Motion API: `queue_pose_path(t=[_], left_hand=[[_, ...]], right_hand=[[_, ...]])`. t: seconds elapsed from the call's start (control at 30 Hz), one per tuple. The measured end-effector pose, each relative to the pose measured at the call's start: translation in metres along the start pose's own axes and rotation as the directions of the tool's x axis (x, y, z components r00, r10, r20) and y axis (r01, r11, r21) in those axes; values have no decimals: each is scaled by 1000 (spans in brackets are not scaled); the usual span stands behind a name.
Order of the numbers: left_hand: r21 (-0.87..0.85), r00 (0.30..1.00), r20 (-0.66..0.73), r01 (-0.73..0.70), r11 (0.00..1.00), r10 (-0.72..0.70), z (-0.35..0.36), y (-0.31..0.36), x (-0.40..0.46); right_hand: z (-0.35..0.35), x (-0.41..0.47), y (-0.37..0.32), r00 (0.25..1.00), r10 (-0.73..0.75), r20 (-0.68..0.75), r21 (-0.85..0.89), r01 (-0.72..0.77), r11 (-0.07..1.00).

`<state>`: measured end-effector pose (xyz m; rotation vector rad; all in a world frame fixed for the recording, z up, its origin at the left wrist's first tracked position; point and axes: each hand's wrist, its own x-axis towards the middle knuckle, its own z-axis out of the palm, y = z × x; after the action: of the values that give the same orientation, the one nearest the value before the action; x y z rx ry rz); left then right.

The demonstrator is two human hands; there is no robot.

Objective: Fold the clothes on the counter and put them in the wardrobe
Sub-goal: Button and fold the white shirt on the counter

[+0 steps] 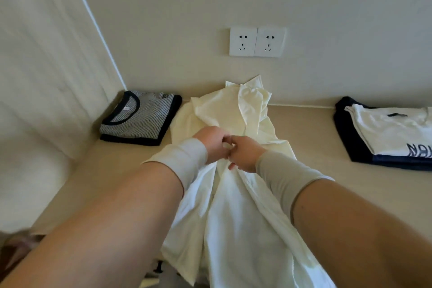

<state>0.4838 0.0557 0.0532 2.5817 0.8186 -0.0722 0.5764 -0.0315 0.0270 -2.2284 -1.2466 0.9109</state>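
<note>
Mid-tabletop (304, 128), left hand (214, 145) and right hand (244, 154) side by side, each grip pinched on cream shirt (233, 217) draped over near edge; striped top (140, 117) folded far left, folded stack (385, 133) right.

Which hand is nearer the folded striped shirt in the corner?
Left. The left hand grips the cream shirt just right of the striped shirt; the right hand, touching it and gripping the same cloth, is farther right.

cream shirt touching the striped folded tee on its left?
Cannot tell. In the head view the cream shirt edge meets the striped tee corner; no plain gap or overlap.
</note>
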Motion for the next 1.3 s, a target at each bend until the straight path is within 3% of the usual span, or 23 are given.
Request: queue_pose_path(t=[0.07,0.13,0.2,0.3,0.4,0.5,0.6,0.67,0.73,0.87,0.97,1.2,1.3], left_hand=[[117,988,83,117,986,-127,11,-6,-17],[359,938,204,194,913,-280,21,-14,-41],[509,890,216,249,824,-402,24,-23,-63],[585,841,237,275,763,-486,21,-14,-96],[554,793,322,285,782,-517,21,5,-117],[311,739,449,398,863,-503,31,24,-124],[73,653,575,559,826,-493,53,44,-127],[90,626,595,572,815,-504,68,53,-128],[156,647,574,515,843,-502,80,58,-125],[306,851,355,284,908,-386,95,59,-119],[313,896,312,216,925,-315,115,48,-108],[456,773,352,350,819,-527,147,1,-94],[514,759,351,334,790,-549,144,-8,-94]], right_hand=[[0,-14,11,998,54,-42,-126,-59,990],[1,-31,27,984,129,-125,28,-126,992],[-1,-46,36,975,143,-171,83,-130,988],[3,-66,40,993,111,-38,-39,-113,993],[14,-85,42,987,154,46,-130,-147,981],[25,-96,52,975,209,69,-234,-188,954],[26,-109,72,963,271,-3,-260,-262,929],[23,-118,92,939,336,-69,-259,-342,903],[21,-128,111,900,416,-129,-220,-435,873],[27,-140,133,843,515,-155,-127,-534,836],[33,-140,143,818,554,-153,-63,-568,821],[46,-129,155,774,586,-240,54,-592,804],[59,-129,150,790,552,-268,-3,-573,819]])
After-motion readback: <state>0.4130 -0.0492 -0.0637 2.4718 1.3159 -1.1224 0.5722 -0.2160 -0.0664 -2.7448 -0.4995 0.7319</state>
